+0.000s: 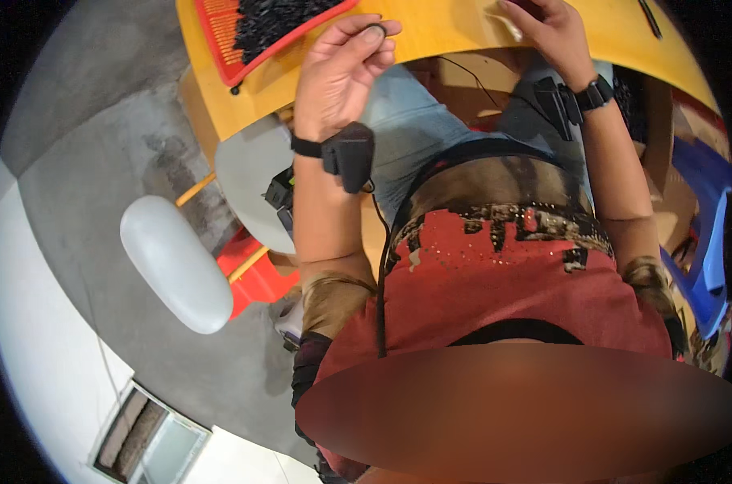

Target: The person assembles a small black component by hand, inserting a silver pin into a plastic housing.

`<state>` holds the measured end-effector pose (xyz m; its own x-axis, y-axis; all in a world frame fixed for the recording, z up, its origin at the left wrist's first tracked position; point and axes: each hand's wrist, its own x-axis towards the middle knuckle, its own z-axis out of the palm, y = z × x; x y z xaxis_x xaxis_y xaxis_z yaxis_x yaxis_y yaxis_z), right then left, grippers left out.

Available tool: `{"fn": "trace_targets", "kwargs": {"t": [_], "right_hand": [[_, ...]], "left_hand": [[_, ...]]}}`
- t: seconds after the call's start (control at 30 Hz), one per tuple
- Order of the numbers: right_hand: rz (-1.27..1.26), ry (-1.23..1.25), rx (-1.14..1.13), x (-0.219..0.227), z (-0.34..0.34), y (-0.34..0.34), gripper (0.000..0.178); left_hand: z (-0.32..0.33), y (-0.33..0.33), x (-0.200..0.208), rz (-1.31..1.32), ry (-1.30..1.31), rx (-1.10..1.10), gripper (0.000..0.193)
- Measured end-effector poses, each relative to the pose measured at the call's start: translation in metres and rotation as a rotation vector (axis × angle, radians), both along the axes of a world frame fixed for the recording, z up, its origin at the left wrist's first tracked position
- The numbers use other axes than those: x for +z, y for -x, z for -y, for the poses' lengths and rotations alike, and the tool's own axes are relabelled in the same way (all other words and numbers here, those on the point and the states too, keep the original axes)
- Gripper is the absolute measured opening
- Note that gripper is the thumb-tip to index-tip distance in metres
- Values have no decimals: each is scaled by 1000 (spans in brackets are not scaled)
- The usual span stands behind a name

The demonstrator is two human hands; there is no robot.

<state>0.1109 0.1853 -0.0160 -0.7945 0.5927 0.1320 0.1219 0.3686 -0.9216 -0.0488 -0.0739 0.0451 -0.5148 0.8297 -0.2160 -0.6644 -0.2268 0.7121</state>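
Over the yellow table (450, 28), my left hand (342, 68) is closed, its thumb and fingers pinching a small black ring-like piece (375, 29). A red plastic basket (215, 36) holding a heap of small black parts (273, 24) sits on the table just left of that hand. At the top edge of the picture, my right hand (555, 36) is bent with thumb and fingers close together. Something small, pale and shiny shows beside its thumb, too blurred to name. Both wrists carry black strapped-on devices.
A thin black tool (650, 18) lies at the table's right end. Black cables hang near my lap. A grey-white chair (176, 262) with yellow legs and a red plastic stool (257, 278) stand on the left. A blue plastic chair (704, 242) is at my right.
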Motion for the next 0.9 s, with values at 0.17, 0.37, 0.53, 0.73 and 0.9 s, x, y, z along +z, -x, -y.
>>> {"fn": "trace_targets", "kwargs": {"t": [0.17, 0.37, 0.53, 0.73, 0.9], "right_hand": [[-97, 316, 238, 26, 11, -5, 8], [-111, 153, 258, 42, 20, -7, 10], [-80, 186, 259, 39, 21, -12, 11], [-75, 126, 241, 39, 20, -9, 12], [-86, 158, 245, 39, 20, -11, 10]], "left_hand": [[-53, -30, -41, 75, 30, 33, 20], [-75, -32, -72, 199, -445, -105, 19], [-65, -40, -53, 249, -48, 47, 18], [-61, -42, -56, 187, -78, 51, 21], [-61, -46, -54, 18, -11, 75, 29]]}}
